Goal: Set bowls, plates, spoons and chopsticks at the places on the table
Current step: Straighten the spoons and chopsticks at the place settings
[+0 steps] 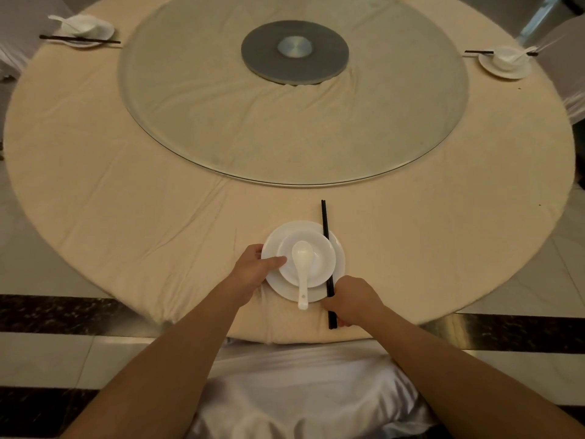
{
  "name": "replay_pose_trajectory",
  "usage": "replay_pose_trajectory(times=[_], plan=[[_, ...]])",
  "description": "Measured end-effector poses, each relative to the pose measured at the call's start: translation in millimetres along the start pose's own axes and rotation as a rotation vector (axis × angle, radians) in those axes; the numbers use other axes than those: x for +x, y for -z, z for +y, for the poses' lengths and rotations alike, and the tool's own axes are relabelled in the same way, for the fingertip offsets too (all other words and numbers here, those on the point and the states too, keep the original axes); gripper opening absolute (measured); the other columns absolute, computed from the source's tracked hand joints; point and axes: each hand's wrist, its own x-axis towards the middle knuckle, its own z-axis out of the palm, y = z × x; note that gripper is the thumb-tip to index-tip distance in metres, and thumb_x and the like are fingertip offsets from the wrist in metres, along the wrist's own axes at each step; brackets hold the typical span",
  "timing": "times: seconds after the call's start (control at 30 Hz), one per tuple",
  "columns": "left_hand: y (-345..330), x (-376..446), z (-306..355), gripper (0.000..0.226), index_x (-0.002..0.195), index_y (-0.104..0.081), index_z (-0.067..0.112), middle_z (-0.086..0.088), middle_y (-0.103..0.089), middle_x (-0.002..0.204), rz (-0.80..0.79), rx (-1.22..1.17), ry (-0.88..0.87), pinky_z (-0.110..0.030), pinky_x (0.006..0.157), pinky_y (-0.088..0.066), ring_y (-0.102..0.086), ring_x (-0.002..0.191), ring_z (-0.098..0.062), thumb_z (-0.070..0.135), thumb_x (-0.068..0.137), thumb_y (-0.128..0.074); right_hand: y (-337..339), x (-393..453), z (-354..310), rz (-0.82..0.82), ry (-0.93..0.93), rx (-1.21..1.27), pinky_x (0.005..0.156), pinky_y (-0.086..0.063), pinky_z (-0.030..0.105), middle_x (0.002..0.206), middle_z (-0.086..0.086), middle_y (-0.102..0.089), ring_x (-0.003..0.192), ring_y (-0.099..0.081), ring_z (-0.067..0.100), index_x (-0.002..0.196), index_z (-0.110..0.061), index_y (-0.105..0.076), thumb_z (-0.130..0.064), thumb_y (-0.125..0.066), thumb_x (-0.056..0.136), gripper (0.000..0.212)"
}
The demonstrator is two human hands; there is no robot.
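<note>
At the near edge of the round table a white plate carries a white bowl. A white spoon lies in the bowl, its handle pointing toward me past the plate's rim. My left hand grips the plate's left rim, thumb reaching to the bowl. Black chopsticks lie across the plate's right side, pointing away from me. My right hand pinches their near end.
A large glass turntable with a grey hub fills the table's middle. Set places stand at the far left and far right. A white-covered chair is right below me, against the table's cream cloth.
</note>
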Motion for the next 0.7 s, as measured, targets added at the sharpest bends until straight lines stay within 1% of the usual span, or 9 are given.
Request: replay_pose_trajectory(times=[0.13, 0.2, 0.27, 0.33, 0.4, 0.53, 0.6, 0.63, 0.7], plan=[[0.0, -0.8, -0.1, 0.052, 0.120, -0.052, 0.016, -0.005, -0.064, 0.115, -0.001, -0.008, 0.004, -0.035, 0.080, -0.054, -0.063, 0.103, -0.022, 0.022, 0.077, -0.080, -0.6, 0.4, 0.8, -0.008, -0.011, 0.015, 0.069, -0.056, 0.035, 0.082, 0.015, -0.073, 0.058, -0.059, 0.022, 0.060, -0.012, -0.049, -0.023, -0.060, 0.082, 0.027], [-0.1, -1.0, 0.4, 0.050, 0.118, -0.053, 0.018, -0.005, -0.064, 0.115, -0.006, -0.005, 0.003, -0.033, 0.078, -0.054, -0.064, 0.103, -0.021, 0.021, 0.076, -0.080, -0.5, 0.6, 1.4, -0.008, -0.016, 0.028, 0.068, -0.057, 0.035, 0.082, 0.016, -0.073, 0.058, -0.058, 0.021, 0.061, -0.012, -0.050, -0.023, -0.060, 0.082, 0.026], [0.3, -1.1, 0.8, 0.054, 0.122, -0.053, 0.015, -0.006, -0.065, 0.116, -0.010, 0.006, 0.005, -0.036, 0.083, -0.055, -0.064, 0.104, -0.022, 0.021, 0.076, -0.081, -0.4, 0.9, 1.9, -0.008, -0.018, 0.035, 0.068, -0.057, 0.035, 0.082, 0.016, -0.073, 0.059, -0.058, 0.021, 0.062, -0.012, -0.051, -0.024, -0.061, 0.083, 0.026], [0.8, -1.0, 1.0, 0.056, 0.124, -0.053, 0.015, -0.006, -0.065, 0.117, -0.015, 0.019, 0.007, -0.039, 0.088, -0.055, -0.063, 0.106, -0.023, 0.021, 0.076, -0.081, -0.1, 1.2, 2.6, -0.008, -0.023, 0.037, 0.067, -0.057, 0.034, 0.076, 0.014, -0.071, 0.059, -0.059, 0.022, 0.064, -0.012, -0.052, -0.024, -0.061, 0.083, 0.025], [0.8, -1.6, 0.7, 0.056, 0.124, -0.053, 0.015, -0.006, -0.065, 0.117, -0.017, 0.017, 0.007, -0.039, 0.088, -0.055, -0.063, 0.106, -0.024, 0.022, 0.076, -0.081, 0.2, 1.1, 2.6, -0.011, -0.027, 0.046, 0.067, -0.057, 0.034, 0.070, 0.011, -0.068, 0.059, -0.060, 0.022, 0.065, -0.011, -0.053, -0.025, -0.061, 0.083, 0.024], [1.0, -2.7, 2.2, 0.056, 0.125, -0.054, 0.014, -0.007, -0.066, 0.117, -0.023, 0.017, 0.005, -0.042, 0.091, -0.054, -0.064, 0.107, -0.025, 0.023, 0.076, -0.081, 3.5, 0.1, 2.3, -0.039, -0.063, 0.097, 0.066, -0.056, 0.033, 0.068, 0.010, -0.068, 0.057, -0.061, 0.021, 0.073, -0.007, -0.060, -0.029, -0.063, 0.081, 0.023], [1.2, -3.8, 3.8, 0.055, 0.125, -0.057, 0.014, -0.008, -0.067, 0.118, -0.040, 0.023, 0.009, -0.044, 0.093, -0.054, -0.064, 0.108, -0.026, 0.025, 0.077, -0.080, 8.4, -0.6, 4.2, -0.049, -0.095, 0.170, 0.067, -0.057, 0.033, 0.069, 0.012, -0.070, 0.059, -0.066, 0.023, 0.077, -0.005, -0.064, -0.032, -0.064, 0.080, 0.027], [1.2, -4.9, 4.8, 0.051, 0.123, -0.059, 0.014, -0.007, -0.068, 0.116, -0.046, 0.030, 0.012, -0.041, 0.090, -0.055, -0.065, 0.106, -0.025, 0.028, 0.077, -0.078, 11.5, -1.2, 6.2, -0.047, -0.110, 0.212, 0.067, -0.058, 0.034, 0.072, 0.013, -0.072, 0.063, -0.069, 0.024, 0.078, -0.004, -0.065, -0.033, -0.063, 0.080, 0.029], [2.2, -7.9, 8.3, 0.041, 0.116, -0.064, 0.017, -0.004, -0.071, 0.109, -0.034, 0.052, 0.028, -0.032, 0.073, -0.054, -0.068, 0.097, -0.021, 0.033, 0.080, -0.075, 18.4, -2.9, 12.7, -0.023, -0.139, 0.284, 0.065, -0.057, 0.033, 0.076, 0.014, -0.074, 0.069, -0.072, 0.026, 0.081, -0.002, -0.066, -0.035, -0.060, 0.082, 0.034]])
